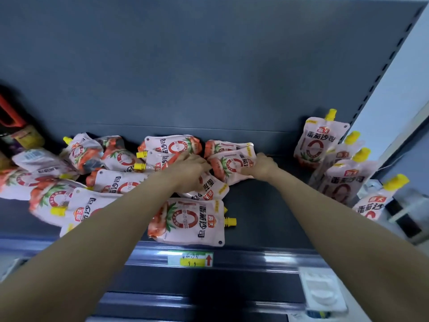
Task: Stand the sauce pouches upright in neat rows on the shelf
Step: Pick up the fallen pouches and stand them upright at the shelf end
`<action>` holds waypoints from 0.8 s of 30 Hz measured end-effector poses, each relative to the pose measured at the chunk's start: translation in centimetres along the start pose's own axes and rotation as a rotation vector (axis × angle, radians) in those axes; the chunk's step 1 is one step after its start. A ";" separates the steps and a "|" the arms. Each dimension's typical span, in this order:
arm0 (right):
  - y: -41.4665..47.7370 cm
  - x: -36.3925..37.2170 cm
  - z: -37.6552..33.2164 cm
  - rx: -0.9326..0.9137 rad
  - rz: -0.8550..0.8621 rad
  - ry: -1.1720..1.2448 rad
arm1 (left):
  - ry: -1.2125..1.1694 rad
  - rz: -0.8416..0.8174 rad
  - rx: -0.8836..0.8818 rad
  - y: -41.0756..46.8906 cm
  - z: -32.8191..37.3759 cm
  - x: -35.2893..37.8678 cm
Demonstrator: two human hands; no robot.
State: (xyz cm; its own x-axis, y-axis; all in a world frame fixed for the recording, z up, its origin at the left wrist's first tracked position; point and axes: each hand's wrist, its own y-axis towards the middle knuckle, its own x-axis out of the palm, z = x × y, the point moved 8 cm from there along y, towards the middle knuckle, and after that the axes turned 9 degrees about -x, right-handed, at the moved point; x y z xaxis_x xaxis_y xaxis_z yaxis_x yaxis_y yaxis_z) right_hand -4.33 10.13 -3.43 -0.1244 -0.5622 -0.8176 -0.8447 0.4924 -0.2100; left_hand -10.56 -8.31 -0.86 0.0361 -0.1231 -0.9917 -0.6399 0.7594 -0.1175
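Several pink tomato sauce pouches with yellow caps lie flat in a heap across the dark shelf. Both hands reach into the heap's back middle. My left hand rests on pouches there, fingers curled over one. My right hand grips the right edge of a flat pouch lying on its side. Another flat pouch lies at the shelf's front edge. At the right end, several pouches stand upright in a row running front to back, the rearmost against the back wall.
A price label sits on the shelf's front rail. Dark bottles and jars stand at the far left. The shelf's slotted upright bounds the right side. White items lie on a lower level at the bottom right.
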 end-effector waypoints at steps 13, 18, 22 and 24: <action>3.6 -0.1 2.9 0.301 0.139 0.676 | 0.017 -0.069 0.030 2.4 1.1 0.6; 4.1 -2.6 1.6 0.211 0.189 0.702 | -0.138 -0.055 -0.017 2.0 0.6 -0.4; 3.4 -6.8 -1.3 0.086 0.227 0.642 | -0.337 -0.022 -0.066 2.0 0.4 -2.2; 2.9 -8.5 -2.5 0.003 0.221 0.583 | -0.414 -0.022 -0.071 2.2 0.5 -2.8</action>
State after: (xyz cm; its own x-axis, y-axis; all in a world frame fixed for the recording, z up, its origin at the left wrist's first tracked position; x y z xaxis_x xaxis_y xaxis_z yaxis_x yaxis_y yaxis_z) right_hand -7.01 14.65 4.23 -0.5606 -0.7168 -0.4146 -0.7652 0.6398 -0.0715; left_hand -11.69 -6.02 1.60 0.3466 0.1396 -0.9276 -0.6864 0.7118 -0.1493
